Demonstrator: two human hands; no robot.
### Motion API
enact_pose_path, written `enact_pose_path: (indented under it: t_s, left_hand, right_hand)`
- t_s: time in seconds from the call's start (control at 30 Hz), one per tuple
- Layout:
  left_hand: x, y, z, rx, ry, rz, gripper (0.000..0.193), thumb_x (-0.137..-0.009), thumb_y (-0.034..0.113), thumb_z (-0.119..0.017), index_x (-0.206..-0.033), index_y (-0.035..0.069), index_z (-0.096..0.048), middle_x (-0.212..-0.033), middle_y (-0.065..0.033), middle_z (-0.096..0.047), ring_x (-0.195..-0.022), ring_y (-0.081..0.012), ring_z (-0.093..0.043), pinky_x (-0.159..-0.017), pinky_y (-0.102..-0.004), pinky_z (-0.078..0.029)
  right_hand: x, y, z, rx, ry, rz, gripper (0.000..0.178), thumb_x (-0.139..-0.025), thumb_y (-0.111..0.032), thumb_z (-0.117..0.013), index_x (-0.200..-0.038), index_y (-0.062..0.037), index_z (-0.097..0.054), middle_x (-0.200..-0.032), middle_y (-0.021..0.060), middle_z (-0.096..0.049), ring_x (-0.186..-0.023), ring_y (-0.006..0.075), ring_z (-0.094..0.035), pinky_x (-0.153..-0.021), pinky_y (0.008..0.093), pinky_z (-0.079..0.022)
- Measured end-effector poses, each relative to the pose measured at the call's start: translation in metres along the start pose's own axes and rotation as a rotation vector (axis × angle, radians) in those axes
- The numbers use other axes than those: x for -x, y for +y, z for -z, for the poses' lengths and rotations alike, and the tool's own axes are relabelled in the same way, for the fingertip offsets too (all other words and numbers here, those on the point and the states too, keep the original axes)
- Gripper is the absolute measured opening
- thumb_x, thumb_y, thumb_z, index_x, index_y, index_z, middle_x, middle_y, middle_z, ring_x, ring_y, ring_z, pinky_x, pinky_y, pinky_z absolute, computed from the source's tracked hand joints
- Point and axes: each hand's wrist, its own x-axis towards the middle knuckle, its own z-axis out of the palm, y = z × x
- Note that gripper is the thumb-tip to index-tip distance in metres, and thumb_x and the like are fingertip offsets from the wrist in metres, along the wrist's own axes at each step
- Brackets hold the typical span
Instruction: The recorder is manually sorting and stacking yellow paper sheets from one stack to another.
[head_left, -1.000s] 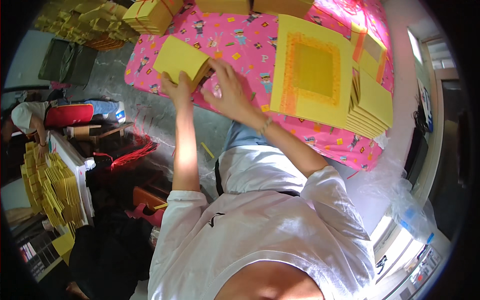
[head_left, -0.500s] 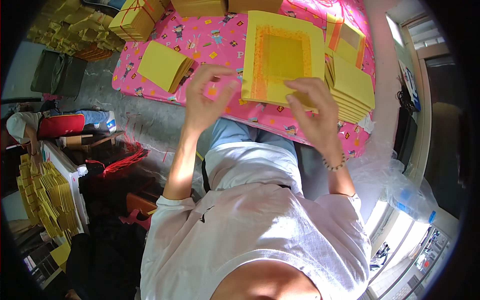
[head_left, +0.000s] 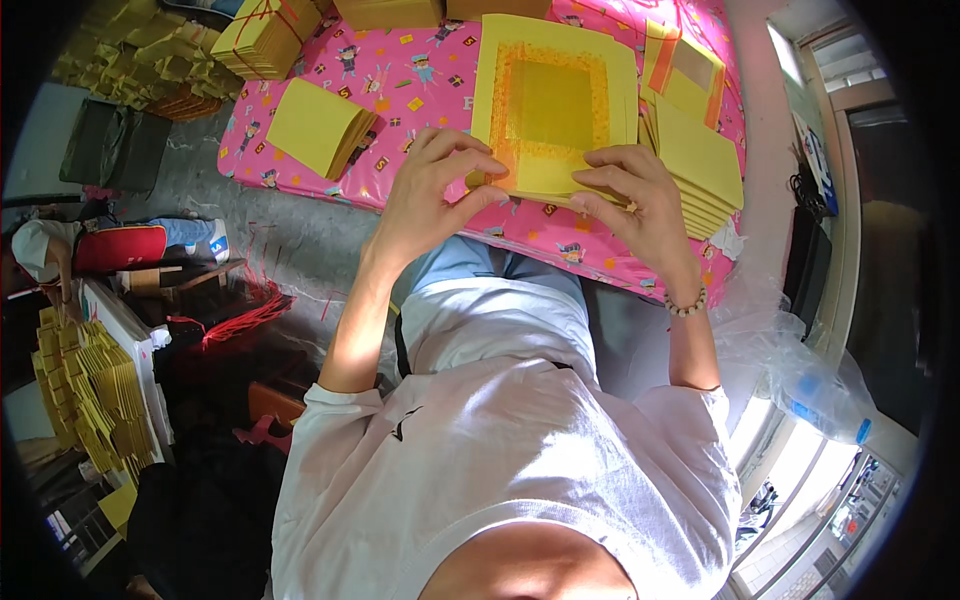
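A large sheet of yellow paper (head_left: 558, 110) with an orange-smeared frame around a darker yellow rectangle lies before me, on top of other yellow paper. My left hand (head_left: 445, 185) pinches its near left corner, thumb below and fingers curled above. At the near right part of the same sheet, my right hand (head_left: 632, 200) has its fingers bent over the edge with the thumb close beneath. How much paper sits between the fingers is hidden. Left of the sheet rests a small stack of folded yellow paper (head_left: 315, 128). To its right stands a thicker folded stack (head_left: 695, 165).
A pink patterned cloth (head_left: 410, 85) covers the table. Behind are a red-tied yellow bundle (head_left: 262, 40) and a yellow piece with orange bands (head_left: 683, 72). At far left, another person (head_left: 48, 250) bends by a table of yellow stacks (head_left: 95, 395). Clear plastic (head_left: 810, 385) hangs at right.
Both hands have come down from above the table onto the near edge of the large yellow sheet, and their fingers have closed in. The view has shifted slightly.
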Motion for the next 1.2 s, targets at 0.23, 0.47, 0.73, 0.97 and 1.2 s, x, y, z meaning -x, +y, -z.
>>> enact_pose_path:
  t_s: [0.23,0.47,0.73,0.97,1.2]
  left_hand:
    - [-0.003,-0.004,-0.001,0.062,0.032,0.032,0.011,-0.074,0.016,-0.072,-0.082,0.009,-0.071,-0.082,-0.0026,-0.064,-0.082,-0.0216,-0.053,-0.073,-0.0331,-0.044]
    - [-0.007,0.0,-0.002,0.096,0.05,0.126,0.01,-0.074,0.016,-0.073,-0.079,0.008,-0.072,-0.076,-0.0027,-0.063,-0.078,-0.02,-0.051,-0.072,-0.0325,-0.043]
    - [-0.008,-0.001,-0.004,0.122,0.059,0.171,0.01,-0.074,0.015,-0.073,-0.076,0.006,-0.071,-0.073,-0.0039,-0.062,-0.075,-0.02,-0.052,-0.071,-0.0325,-0.042]
    - [-0.01,0.0,0.0,0.074,0.006,0.162,0.009,-0.077,0.013,-0.073,-0.081,0.005,-0.072,-0.079,-0.0047,-0.065,-0.078,-0.0167,-0.057,-0.072,-0.0287,-0.043]
    - [-0.009,0.0,-0.002,0.137,0.036,0.194,0.012,-0.075,0.017,-0.073,-0.076,0.005,-0.07,-0.074,-0.0053,-0.062,-0.076,-0.0216,-0.054,-0.073,-0.0344,-0.041]
  right_hand:
    - [-0.002,0.005,-0.003,-0.103,-0.017,-0.042,0.013,-0.076,-0.011,-0.073,-0.085,-0.0021,-0.071,-0.091,0.0092,-0.065,-0.086,0.0226,-0.059,-0.072,0.0313,-0.048]
    - [-0.008,0.002,-0.004,-0.283,0.009,-0.18,0.012,-0.076,-0.013,-0.072,-0.079,-0.0017,-0.07,-0.08,0.0084,-0.065,-0.079,0.022,-0.059,-0.069,0.0313,-0.047]
    - [-0.008,0.004,-0.008,-0.412,0.006,-0.295,0.01,-0.077,-0.012,-0.072,-0.079,-0.0021,-0.07,-0.078,0.0073,-0.064,-0.078,0.0192,-0.059,-0.069,0.0297,-0.047]
    - [-0.009,0.005,-0.008,-0.399,0.0,-0.273,0.011,-0.077,-0.012,-0.072,-0.076,-0.0011,-0.069,-0.078,0.0076,-0.063,-0.078,0.0189,-0.059,-0.07,0.0295,-0.047]
    - [-0.01,0.003,-0.008,-0.428,-0.015,-0.306,0.01,-0.076,-0.011,-0.071,-0.077,-0.0011,-0.069,-0.079,0.0073,-0.063,-0.077,0.019,-0.059,-0.069,0.0294,-0.047]
